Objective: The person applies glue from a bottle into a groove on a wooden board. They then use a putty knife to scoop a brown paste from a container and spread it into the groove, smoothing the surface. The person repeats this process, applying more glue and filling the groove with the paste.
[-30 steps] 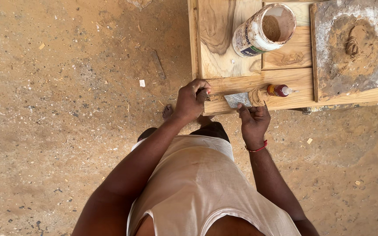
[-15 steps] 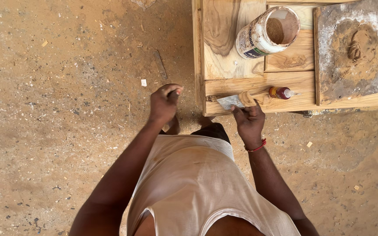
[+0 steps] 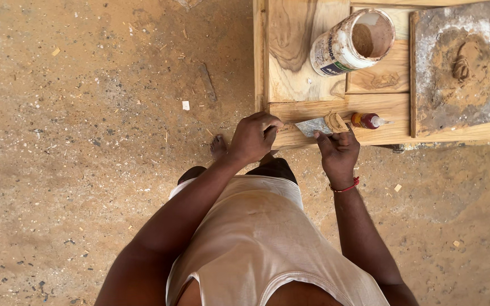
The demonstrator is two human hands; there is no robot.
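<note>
My right hand (image 3: 338,152) pinches the flat grey metal scraper blade (image 3: 312,126), loaded with a soft tan putty lump (image 3: 334,121), at the pale wooden surface (image 3: 387,110) edge; thin, stiff, light, best held by its near end. My left hand (image 3: 253,137) presses fingertips on that edge, gripping nothing

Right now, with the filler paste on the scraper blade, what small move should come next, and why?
Probably draw the scraper along the wooden panel's front edge toward the left hand. The right hand holds the blade flat on the wood with a lump of brown paste on it, and the left hand's fingers press on the edge beside it, where the paste seems needed.
</note>
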